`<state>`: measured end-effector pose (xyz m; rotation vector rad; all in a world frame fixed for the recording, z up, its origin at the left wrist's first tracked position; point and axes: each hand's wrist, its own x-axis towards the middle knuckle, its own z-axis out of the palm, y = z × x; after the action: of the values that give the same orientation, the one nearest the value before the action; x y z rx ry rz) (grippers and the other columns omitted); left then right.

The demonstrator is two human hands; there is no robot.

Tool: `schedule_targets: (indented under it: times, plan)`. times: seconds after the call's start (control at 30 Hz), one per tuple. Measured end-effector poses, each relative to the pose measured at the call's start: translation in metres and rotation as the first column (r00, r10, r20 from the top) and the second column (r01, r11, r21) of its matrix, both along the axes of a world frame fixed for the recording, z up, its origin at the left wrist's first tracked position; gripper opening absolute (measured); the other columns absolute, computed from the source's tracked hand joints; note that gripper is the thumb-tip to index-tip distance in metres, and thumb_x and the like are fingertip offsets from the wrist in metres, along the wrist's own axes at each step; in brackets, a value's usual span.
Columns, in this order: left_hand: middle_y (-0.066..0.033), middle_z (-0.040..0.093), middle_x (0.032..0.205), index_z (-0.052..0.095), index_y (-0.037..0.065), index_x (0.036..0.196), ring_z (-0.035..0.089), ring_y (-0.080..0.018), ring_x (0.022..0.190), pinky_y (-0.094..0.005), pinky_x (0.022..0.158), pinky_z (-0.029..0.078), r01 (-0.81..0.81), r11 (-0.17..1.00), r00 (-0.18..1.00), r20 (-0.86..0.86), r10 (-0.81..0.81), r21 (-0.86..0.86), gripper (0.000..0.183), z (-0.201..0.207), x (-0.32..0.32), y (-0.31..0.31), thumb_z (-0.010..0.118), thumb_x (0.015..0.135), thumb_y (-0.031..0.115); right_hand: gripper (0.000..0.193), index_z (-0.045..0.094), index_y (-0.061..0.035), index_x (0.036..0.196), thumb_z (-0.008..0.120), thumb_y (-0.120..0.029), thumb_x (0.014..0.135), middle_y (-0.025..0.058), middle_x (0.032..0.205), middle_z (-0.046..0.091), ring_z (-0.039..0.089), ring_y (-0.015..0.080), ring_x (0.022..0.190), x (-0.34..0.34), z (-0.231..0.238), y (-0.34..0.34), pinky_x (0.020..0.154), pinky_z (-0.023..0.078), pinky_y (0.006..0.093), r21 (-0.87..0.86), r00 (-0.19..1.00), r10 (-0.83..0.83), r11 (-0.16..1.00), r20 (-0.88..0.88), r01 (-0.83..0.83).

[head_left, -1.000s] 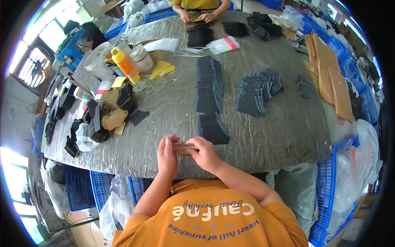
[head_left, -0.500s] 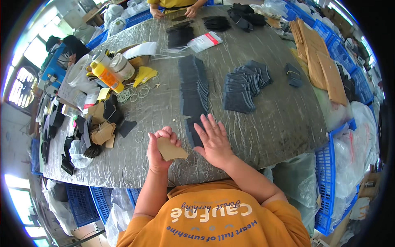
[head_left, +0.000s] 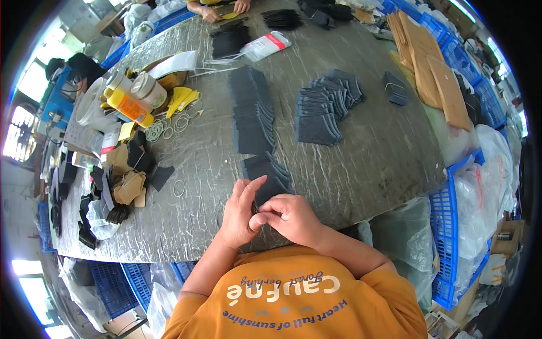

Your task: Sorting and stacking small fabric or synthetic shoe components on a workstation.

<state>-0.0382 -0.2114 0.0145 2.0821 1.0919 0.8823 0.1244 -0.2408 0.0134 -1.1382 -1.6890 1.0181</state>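
Both hands meet over the near end of a small fanned stack of dark blue-grey cut pieces (head_left: 261,168) at the table's near side. My left hand (head_left: 240,217) has its fingers stretched forward beside the stack, its thumb close to the other hand. My right hand (head_left: 291,217) has curled fingers, with thumb and forefinger pinched near the stack's near edge; what they grip is hidden. No tan card shows in either hand. Just beyond lies a long overlapping row of the same dark pieces (head_left: 251,121). To its right is another fanned group of pieces (head_left: 322,116).
At left stand a yellow glue bottle (head_left: 130,107), a white tub (head_left: 148,90), rubber bands (head_left: 161,130) and tan and black scraps (head_left: 130,183). A banded bundle (head_left: 395,88) and brown paper (head_left: 420,62) lie right. Across the table, a co-worker's hands (head_left: 226,10) handle a yellow piece.
My left hand held a tan card, now out of sight. My right hand has turned from spread flat to curled and come in beside the left. The near pieces now show as a fanned stack.
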Motion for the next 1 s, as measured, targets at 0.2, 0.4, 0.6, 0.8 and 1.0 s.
schedule_targets:
  times: [0.2, 0.4, 0.6, 0.8, 1.0]
  plan:
    - [-0.0139, 0.049, 0.091, 0.049, -0.001, 0.125, 0.053, -0.0275, 0.079, -0.0347, 0.068, 0.045, 0.078, 0.996, 0.996, 0.052, -0.076, -0.037, 0.09, 0.0, 0.003, -0.001, 0.034, 0.08, 0.076, 0.009, 0.063, -0.0013, 0.078, 0.068, -0.008, 0.08, 0.0064, 0.069, 0.06, 0.056, 0.0146, 0.059, 0.005, -0.001, -0.003, 0.053, 0.043, 0.0292, -0.088, 0.996, 0.058, 0.994, -0.061, -0.064]
    - [-0.0061, 0.053, 0.086, 0.062, -0.002, 0.106, 0.052, -0.0151, 0.08, -0.0285, 0.065, 0.041, 0.295, 0.738, 0.666, 0.684, 0.297, -0.607, 0.035, -0.012, 0.002, -0.003, 0.056, 0.09, 0.029, 0.01, 0.058, -0.0037, 0.088, 0.05, -0.008, 0.086, -0.0028, 0.076, 0.056, 0.051, 0.0067, 0.067, 0.004, -0.027, 0.002, 0.06, 0.041, 0.0246, -0.394, 0.684, -0.057, 0.851, -0.727, -0.347]
    - [-0.0038, 0.058, 0.079, 0.067, 0.006, 0.084, 0.053, -0.0197, 0.07, -0.031, 0.064, 0.044, 0.128, 0.992, 0.986, 0.101, -0.129, 0.02, 0.023, 0.031, -0.001, 0.014, 0.07, 0.064, -0.004, 0.014, 0.048, -0.0056, 0.077, 0.035, -0.003, 0.082, 0.0021, 0.083, 0.049, 0.045, 0.0103, 0.073, 0.005, -0.003, 0.004, 0.071, 0.036, 0.0227, -0.442, 0.743, -0.089, 0.848, -0.663, -0.293]
    - [-0.0042, 0.061, 0.074, 0.061, 0.005, 0.075, 0.056, -0.0205, 0.07, -0.0308, 0.064, 0.046, 0.198, 0.965, 0.974, 0.074, -0.213, 0.169, 0.021, 0.017, -0.013, 0.008, 0.073, 0.06, -0.003, 0.012, 0.049, -0.0064, 0.08, 0.038, -0.004, 0.084, 0.0036, 0.076, 0.049, 0.05, 0.0164, 0.072, 0.013, 0.008, 0.012, 0.069, 0.042, 0.0285, -0.67, 0.21, -0.636, 0.704, -0.742, -0.234]
    - [0.0005, 0.058, 0.068, 0.061, 0.001, 0.077, 0.05, -0.0065, 0.063, -0.0219, 0.058, 0.041, -0.336, 0.762, 0.909, 0.022, 0.417, -0.553, 0.006, -0.006, -0.037, 0.027, 0.066, 0.076, 0.002, 0.006, 0.05, -0.0096, 0.083, 0.056, -0.01, 0.084, 0.0006, 0.069, 0.051, 0.048, 0.0105, 0.057, 0.081, -0.044, 0.001, 0.05, 0.04, 0.0279, -0.348, 0.815, -0.429, 0.888, -0.389, 0.302]
